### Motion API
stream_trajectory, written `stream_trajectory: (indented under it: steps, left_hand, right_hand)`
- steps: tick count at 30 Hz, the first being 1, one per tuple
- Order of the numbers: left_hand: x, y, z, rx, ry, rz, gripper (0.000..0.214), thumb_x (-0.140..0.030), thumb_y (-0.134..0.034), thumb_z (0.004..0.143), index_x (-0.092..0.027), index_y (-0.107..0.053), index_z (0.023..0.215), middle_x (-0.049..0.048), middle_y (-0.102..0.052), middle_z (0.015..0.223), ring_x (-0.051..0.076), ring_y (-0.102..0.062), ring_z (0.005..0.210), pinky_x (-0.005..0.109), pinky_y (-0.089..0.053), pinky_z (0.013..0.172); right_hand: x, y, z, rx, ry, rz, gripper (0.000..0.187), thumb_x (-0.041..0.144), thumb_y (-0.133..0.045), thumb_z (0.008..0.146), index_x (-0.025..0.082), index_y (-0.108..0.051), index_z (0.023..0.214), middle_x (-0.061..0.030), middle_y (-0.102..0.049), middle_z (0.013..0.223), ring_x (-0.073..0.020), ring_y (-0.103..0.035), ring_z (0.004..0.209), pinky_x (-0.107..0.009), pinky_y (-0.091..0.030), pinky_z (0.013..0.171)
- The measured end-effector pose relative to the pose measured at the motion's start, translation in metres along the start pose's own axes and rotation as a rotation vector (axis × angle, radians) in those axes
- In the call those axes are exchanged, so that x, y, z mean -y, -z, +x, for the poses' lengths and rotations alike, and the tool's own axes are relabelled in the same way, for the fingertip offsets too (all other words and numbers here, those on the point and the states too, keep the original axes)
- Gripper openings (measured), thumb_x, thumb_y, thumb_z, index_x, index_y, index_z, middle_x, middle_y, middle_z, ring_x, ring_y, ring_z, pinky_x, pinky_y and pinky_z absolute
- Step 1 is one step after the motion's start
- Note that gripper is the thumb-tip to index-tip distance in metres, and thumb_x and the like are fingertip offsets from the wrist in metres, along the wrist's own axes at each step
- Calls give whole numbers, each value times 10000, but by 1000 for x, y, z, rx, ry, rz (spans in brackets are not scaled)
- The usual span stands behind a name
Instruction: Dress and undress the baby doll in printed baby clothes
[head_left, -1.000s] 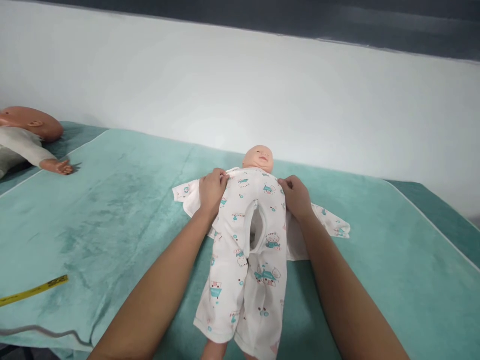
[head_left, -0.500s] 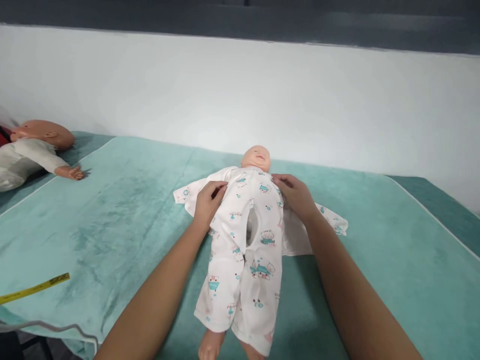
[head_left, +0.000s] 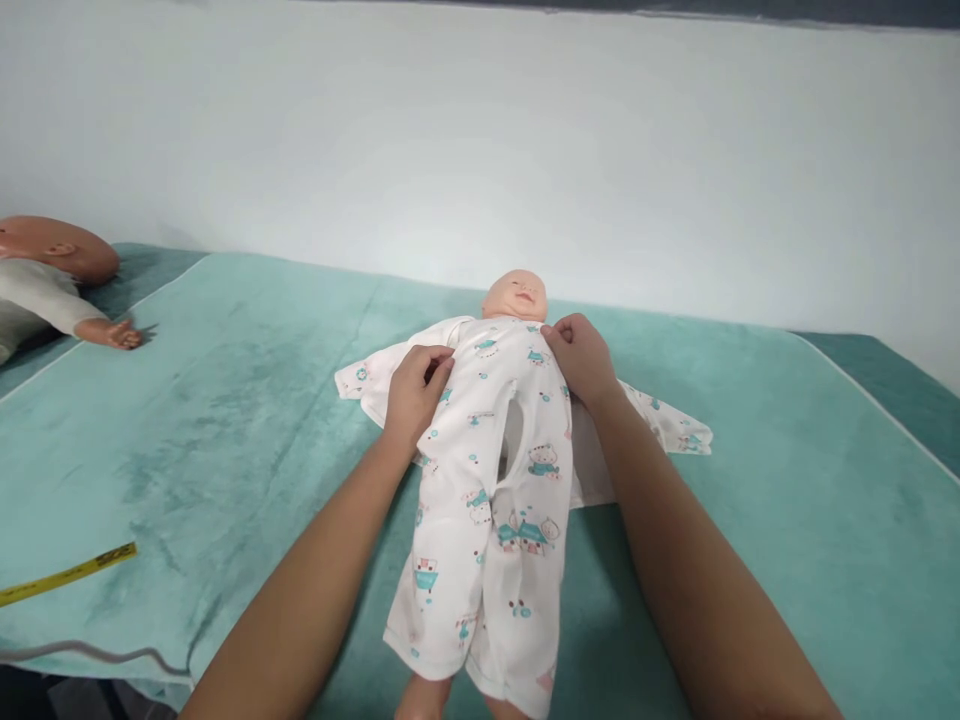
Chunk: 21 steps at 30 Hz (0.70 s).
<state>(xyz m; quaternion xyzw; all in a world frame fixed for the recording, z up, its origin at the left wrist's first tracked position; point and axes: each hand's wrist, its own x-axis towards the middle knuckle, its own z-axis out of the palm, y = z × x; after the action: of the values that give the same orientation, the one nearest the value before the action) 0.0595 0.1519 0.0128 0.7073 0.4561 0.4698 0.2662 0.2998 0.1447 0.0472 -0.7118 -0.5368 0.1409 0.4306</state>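
Head view: since the previous frame, the right hand [head_left: 581, 360] has changed from extended fingers to a more curled posture, the left hand [head_left: 414, 392] has kept nearly the same station, and the camera has tilted, so that the dark band [head_left: 787, 14] above the wall [head_left: 480, 130] appears narrower. Clock positions below are taken from the middle of the printed white trousers [head_left: 480, 480]. The trousers lie over the front of 1 doll, whose head [head_left: 519, 293] is at 12 o'clock and whose feet [head_left: 425, 697] project from the cuffs near 6 o'clock. The long axis runs from about 12 to just past 6 o'clock. Governing relation: the right hand, at 1 o'clock, is nearer to the upper edge and the head; the left hand, at 11 o'clock, sits slightly lower on the opposite side edge. From the right fingertips the trousers extend toward 7 o'clock; from the left, toward 5 o'clock. Grip state: the right thumb and fingers appear closed on the upper corner of the trousers; the left fingertips meet the edge, but whether they pinch cloth cannot be determined. A jacket [head_left: 592, 465] is spread beneath, with 1 sleeve toward 10 o'clock and 1 between 2 and 3 o'clock. On the green mat [head_left: 262, 400], a yellow strip [head_left: 69, 575] lies toward 8 o'clock; a 2nd doll [head_left: 64, 262] lies toward 10 o'clock.
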Motion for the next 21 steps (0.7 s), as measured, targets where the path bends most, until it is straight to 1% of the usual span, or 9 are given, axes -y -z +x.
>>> stream_trajectory:
  steps: [2,5,8,10,12,14,16,18,21]
  left_hand:
    - [0,0,-1,1,-23,30,210,-286,-501,905,-198,-664,1006,58,-656,969,187,-615,916,319,-478,857]
    - [-1,2,-5,17,-36,97,228,-298,-478,914,-202,-661,1012,61,-670,970,196,-622,924,320,-474,856]
    - [-4,7,-9,43,35,154,254,-346,-478,910,-204,-661,1016,49,-698,899,203,-639,853,321,-473,823]
    - [-8,11,-13,85,115,168,279,-373,-467,904,-202,-661,1008,42,-707,833,211,-642,797,327,-473,785]
    - [-12,16,-16,174,178,150,282,-363,-461,884,-192,-670,966,46,-716,817,227,-643,788,337,-474,763]
    - [-15,20,-18,304,200,92,259,-318,-485,835,-177,-687,914,57,-732,858,252,-648,839,356,-478,786]
    - [-18,23,-19,427,208,-23,252,-273,-523,771,-165,-709,902,61,-746,918,281,-649,904,380,-481,827]
    - [-20,25,-19,482,244,-164,279,-248,-556,726,-156,-723,930,62,-753,943,297,-650,924,398,-487,846]
    - [-24,23,-19,500,336,-376,308,-236,-593,715,-156,-725,981,67,-757,944,295,-663,896,402,-503,819]
  right_hand:
    - [-1,-5,2,-75,-16,-18,185,367,-579,816,229,-490,729,9,-561,668,-179,-492,674,-318,-389,678]
    - [-3,-8,-2,-97,11,63,185,387,-600,806,230,-522,747,-4,-606,701,-195,-543,722,-337,-427,733]
    - [-9,-6,-15,-104,85,170,153,369,-573,823,225,-595,872,-40,-690,900,-210,-611,853,-363,-463,826]
    - [-15,-2,-26,-136,143,148,183,337,-545,837,228,-617,966,-65,-692,1057,-228,-616,979,-403,-459,905]
    - [-23,5,-36,-146,212,65,176,309,-528,841,231,-631,961,-84,-671,1151,-248,-591,1081,-445,-435,972]
    - [-32,14,-44,-107,285,-14,145,294,-536,831,229,-643,903,-96,-643,1223,-262,-552,1169,-468,-407,1023]
    - [-40,22,-48,-32,326,-87,137,290,-570,803,227,-661,884,-101,-600,1306,-278,-505,1245,-481,-385,1058]
    - [-47,29,-50,74,341,-169,175,273,-589,778,228,-689,915,-98,-551,1385,-297,-466,1300,-500,-368,1079]
    - [-51,35,-49,223,359,-288,261,243,-579,769,239,-726,984,-78,-464,1486,-323,-414,1360,-524,-341,1099]
